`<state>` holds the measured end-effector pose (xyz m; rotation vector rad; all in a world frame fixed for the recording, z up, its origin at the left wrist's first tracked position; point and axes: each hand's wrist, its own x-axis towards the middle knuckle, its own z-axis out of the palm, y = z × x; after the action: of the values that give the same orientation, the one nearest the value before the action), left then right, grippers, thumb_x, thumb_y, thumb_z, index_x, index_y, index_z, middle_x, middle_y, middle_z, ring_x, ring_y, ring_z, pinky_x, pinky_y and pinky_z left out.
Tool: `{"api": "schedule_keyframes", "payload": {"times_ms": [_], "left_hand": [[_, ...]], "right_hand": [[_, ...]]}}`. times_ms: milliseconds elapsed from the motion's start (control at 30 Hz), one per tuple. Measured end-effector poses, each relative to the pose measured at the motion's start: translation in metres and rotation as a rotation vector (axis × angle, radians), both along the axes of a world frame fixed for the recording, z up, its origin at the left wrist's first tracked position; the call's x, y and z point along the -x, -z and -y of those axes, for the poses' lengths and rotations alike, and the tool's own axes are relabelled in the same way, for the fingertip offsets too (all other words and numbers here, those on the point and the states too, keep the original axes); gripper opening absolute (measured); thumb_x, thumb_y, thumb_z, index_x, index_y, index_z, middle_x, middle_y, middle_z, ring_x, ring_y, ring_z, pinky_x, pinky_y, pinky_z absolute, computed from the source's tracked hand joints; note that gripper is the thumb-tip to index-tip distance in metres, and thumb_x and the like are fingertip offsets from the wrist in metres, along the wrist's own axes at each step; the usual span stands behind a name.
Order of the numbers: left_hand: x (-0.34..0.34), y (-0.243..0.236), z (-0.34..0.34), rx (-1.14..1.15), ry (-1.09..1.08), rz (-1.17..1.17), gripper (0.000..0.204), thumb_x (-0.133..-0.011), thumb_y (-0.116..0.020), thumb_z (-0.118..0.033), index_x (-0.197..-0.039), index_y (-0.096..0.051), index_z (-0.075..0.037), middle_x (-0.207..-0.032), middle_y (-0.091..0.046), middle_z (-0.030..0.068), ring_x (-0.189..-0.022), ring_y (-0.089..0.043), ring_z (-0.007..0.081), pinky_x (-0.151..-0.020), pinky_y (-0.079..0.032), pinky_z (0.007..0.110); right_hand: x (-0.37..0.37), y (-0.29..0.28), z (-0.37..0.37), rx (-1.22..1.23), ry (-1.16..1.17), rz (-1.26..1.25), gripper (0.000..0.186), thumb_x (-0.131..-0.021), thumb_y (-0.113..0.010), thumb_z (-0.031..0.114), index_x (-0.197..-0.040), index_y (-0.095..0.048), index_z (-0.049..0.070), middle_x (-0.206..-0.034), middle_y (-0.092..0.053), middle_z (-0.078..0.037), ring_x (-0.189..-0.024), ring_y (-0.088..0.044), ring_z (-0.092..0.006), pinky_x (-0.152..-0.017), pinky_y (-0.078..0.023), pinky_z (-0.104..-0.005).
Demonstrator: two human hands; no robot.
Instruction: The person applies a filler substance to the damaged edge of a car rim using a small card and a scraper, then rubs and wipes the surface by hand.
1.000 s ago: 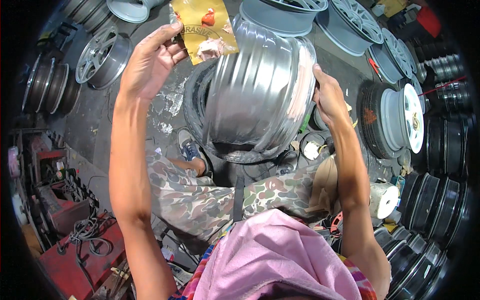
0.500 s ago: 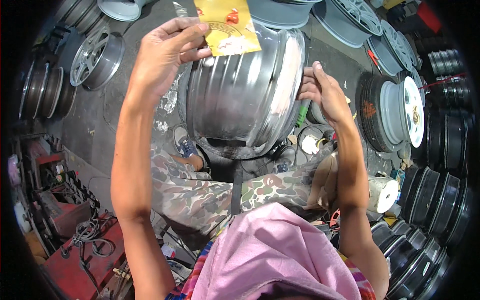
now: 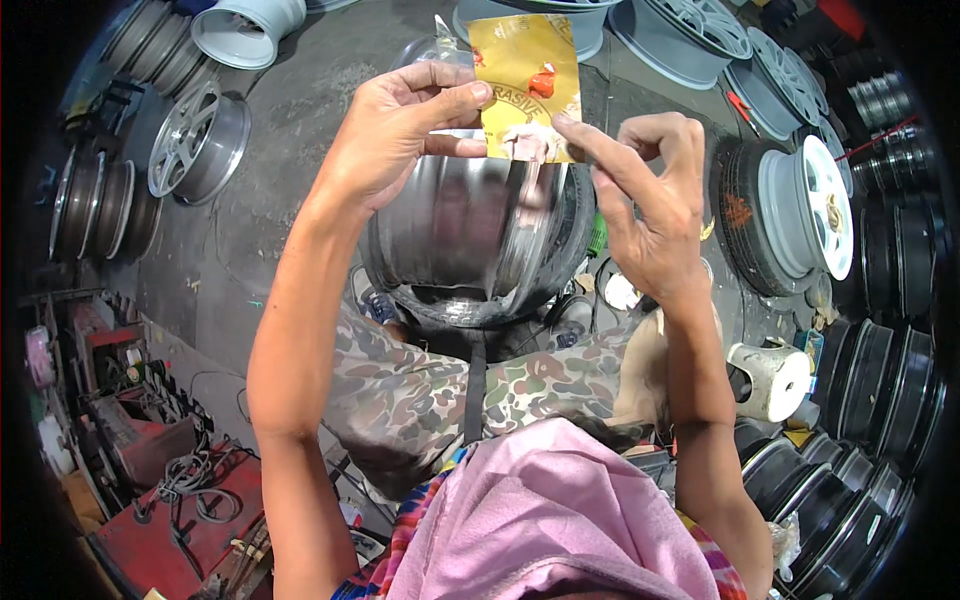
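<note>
My left hand point(image 3: 405, 125) is closed on the left edge of a yellow sheet of sandpaper point(image 3: 530, 60), its printed back facing up. On the sheet lie an orange-red dab point(image 3: 542, 80) and a smear of pale paste point(image 3: 530, 143). A thin pointed tip point(image 3: 443, 27) shows beyond my left fingers; I cannot tell what it belongs to. My right hand point(image 3: 650, 195) is open, one fingertip touching the sheet's lower right corner and the other fingers apart or bent. Below the sheet a dark metal wheel rim point(image 3: 430, 220) stands between my legs, its far part covered by sheet and hands.
A spoked wheel point(image 3: 190, 140) leans at the left; grey rims point(image 3: 680, 45) stand at the back. On the right are a tyre point(image 3: 745, 220) with a white wheel, stacked black rims point(image 3: 880, 400) and a white canister point(image 3: 770, 383). A red cabinet point(image 3: 190, 510) with cables sits lower left.
My left hand has moved right with the sheet. My right hand has left the rim's right edge and come up to the sheet's corner. The paste smear looks shifted or reshaped.
</note>
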<state>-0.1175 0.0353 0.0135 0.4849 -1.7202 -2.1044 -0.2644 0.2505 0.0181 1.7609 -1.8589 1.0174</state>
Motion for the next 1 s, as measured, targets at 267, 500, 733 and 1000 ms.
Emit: {"api": "schedule_keyframes", "payload": {"times_ms": [267,500,733,1000], "left_hand": [[-0.001,-0.002,-0.004,-0.116,0.003,-0.014,0.019,-0.096,-0.074,-0.018,-0.108,-0.071,-0.004,-0.103,-0.073,0.0033,-0.095,-0.069,0.0098,-0.078,-0.059,0.023],[0.001,0.014,-0.012,-0.41,-0.146,-0.068,0.018,-0.097,-0.07,-0.011,-0.108,-0.068,0.004,-0.107,-0.07,0.0093,-0.103,-0.069,0.0149,-0.094,-0.061,0.028],[-0.011,-0.004,0.02,-0.348,-0.255,-0.268,0.019,-0.096,-0.07,-0.005,-0.108,-0.067,0.009,-0.106,-0.067,0.0114,-0.101,-0.069,0.0152,-0.095,-0.063,0.027],[-0.025,-0.02,0.036,-0.411,-0.267,-0.338,0.009,-0.098,-0.067,-0.009,-0.099,-0.065,0.0,-0.088,-0.066,0.0042,-0.076,-0.064,0.0123,-0.074,-0.055,0.024]], "right_hand": [[-0.009,0.001,0.005,-0.083,-0.019,0.079,0.039,-0.087,-0.064,0.007,-0.123,-0.076,0.017,-0.092,-0.049,-0.007,-0.088,-0.045,-0.0252,-0.08,-0.041,-0.037],[-0.007,0.001,0.004,-0.095,-0.251,0.664,0.03,-0.103,-0.052,0.014,-0.121,-0.074,0.003,-0.101,-0.051,-0.004,-0.097,-0.049,-0.0146,-0.093,-0.04,-0.0281],[0.05,0.017,0.006,-0.26,-0.097,0.474,0.031,-0.099,-0.055,0.005,-0.123,-0.074,0.005,-0.096,-0.049,-0.003,-0.09,-0.048,-0.0133,-0.086,-0.041,-0.0267],[0.074,0.041,0.036,-0.296,-0.025,0.187,0.04,-0.092,-0.063,0.001,-0.127,-0.075,0.018,-0.094,-0.05,-0.007,-0.092,-0.052,-0.0248,-0.086,-0.045,-0.0352]]}}
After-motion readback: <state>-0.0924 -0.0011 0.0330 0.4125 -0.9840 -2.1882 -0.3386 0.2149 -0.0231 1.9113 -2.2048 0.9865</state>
